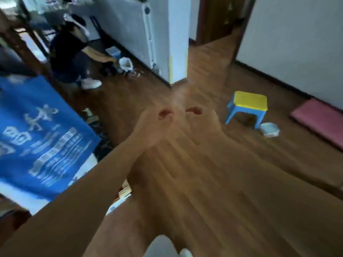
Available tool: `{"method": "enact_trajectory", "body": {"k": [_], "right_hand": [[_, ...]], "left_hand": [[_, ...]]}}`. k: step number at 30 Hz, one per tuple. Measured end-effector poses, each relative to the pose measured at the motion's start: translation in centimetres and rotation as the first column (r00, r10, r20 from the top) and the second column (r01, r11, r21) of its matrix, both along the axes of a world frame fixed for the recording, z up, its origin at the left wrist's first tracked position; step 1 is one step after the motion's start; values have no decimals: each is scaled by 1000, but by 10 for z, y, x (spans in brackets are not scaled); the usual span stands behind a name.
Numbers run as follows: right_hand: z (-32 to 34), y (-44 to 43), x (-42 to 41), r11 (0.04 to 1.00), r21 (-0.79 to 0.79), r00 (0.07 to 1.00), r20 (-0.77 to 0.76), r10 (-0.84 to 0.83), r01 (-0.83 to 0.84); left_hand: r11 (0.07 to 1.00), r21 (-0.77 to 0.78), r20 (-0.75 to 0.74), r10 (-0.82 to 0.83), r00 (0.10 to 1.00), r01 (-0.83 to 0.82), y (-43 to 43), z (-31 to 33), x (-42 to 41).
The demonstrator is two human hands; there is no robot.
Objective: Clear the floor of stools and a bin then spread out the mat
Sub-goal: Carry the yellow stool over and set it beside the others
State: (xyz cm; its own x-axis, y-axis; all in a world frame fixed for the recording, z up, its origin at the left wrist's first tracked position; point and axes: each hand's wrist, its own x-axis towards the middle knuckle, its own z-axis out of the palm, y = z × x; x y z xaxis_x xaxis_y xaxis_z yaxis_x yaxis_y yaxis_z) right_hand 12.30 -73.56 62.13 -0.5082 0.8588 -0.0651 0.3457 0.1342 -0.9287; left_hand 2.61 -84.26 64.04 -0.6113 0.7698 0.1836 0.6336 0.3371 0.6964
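Observation:
The picture is motion-blurred. Both my arms reach forward over the wooden floor (213,182). My left hand (154,125) and my right hand (202,123) are close together at mid-frame, fingers loosely curled, and I see nothing in either. A small stool (248,106) with a yellow top and blue legs stands on the floor to the right of my hands, well out of reach. A small white container (269,129) sits by its right leg. A pink mat (319,121) lies folded along the right wall.
A blue printed cloth (37,136) hangs at the left. Another person (70,52) crouches at the back left beside a white lined bin (126,64) and a blue box (113,51). A white wall corner (176,43) juts out ahead, with a doorway (219,19) behind it.

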Motion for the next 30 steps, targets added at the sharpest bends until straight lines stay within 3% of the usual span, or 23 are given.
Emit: {"method": "enact_trajectory", "body": {"k": [2,9,13,18,24,30], "right_hand": [[-1,28,16,995,24,995,-4,-98,98],[-10,177,77,897,-107,903,13,-430,429],[-4,244,96,799,-119,803,-22,-596,590],[3,321,119,690,-138,697,0,-717,710],[-7,422,166,639,-151,651,41,-758,754],[-35,555,190,718,-181,739,102,-666,672]], "left_hand": [[998,18,57,-62,996,61,45,0,9],[962,95,225,-272,936,257,227,-7,42],[926,175,199,-366,909,335,307,2,47],[866,146,239,-500,832,479,417,5,61],[860,66,353,-495,794,506,535,-27,89],[936,44,419,-334,844,348,643,-70,109]]}}
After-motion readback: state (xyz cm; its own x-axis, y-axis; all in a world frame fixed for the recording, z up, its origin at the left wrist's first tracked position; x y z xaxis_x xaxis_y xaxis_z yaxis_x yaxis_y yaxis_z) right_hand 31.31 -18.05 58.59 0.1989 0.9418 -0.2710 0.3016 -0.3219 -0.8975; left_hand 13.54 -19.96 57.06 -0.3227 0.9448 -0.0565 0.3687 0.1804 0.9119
